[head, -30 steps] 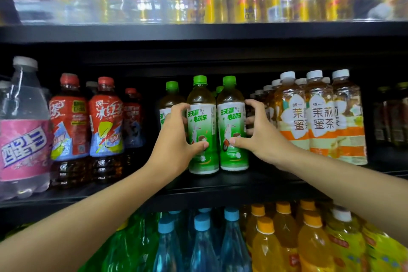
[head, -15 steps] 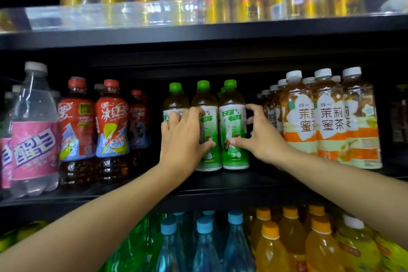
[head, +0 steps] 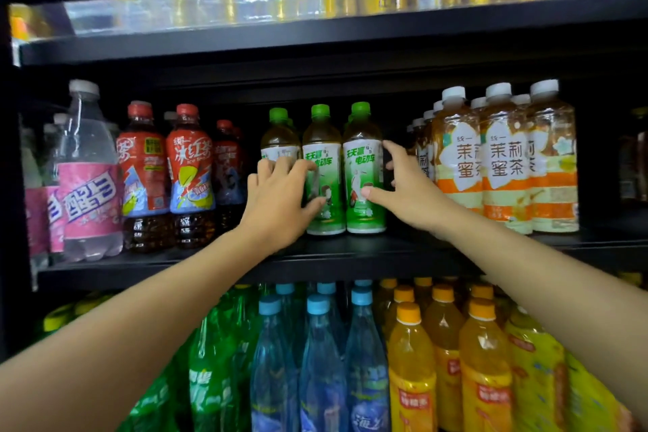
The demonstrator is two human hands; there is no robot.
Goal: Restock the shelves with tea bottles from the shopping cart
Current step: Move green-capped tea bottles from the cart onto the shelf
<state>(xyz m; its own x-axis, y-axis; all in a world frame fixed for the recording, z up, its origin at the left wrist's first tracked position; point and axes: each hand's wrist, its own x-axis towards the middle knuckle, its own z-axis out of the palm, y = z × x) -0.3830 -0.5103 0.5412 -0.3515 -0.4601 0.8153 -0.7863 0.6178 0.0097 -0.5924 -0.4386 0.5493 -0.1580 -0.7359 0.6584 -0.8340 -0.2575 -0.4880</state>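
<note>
My L hand (head: 277, 200): fingers curled round middle green-cap tea bottle (head: 322, 165).
My R hand (head: 406, 189): thumb and fingers grip right green-cap tea bottle (head: 363, 151).
Bottles: upright at front of middle shelf (head: 350, 256), btwn red iced tea bottles (head: 189, 165) & jasmine tea bottles (head: 505, 158).

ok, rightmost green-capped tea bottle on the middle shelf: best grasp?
Take the upright green-capped tea bottle round its labelled mid-body from the front. Its neighbour bottle stands close on one side, so thumb in front, fingers round the open right flank.
</note>
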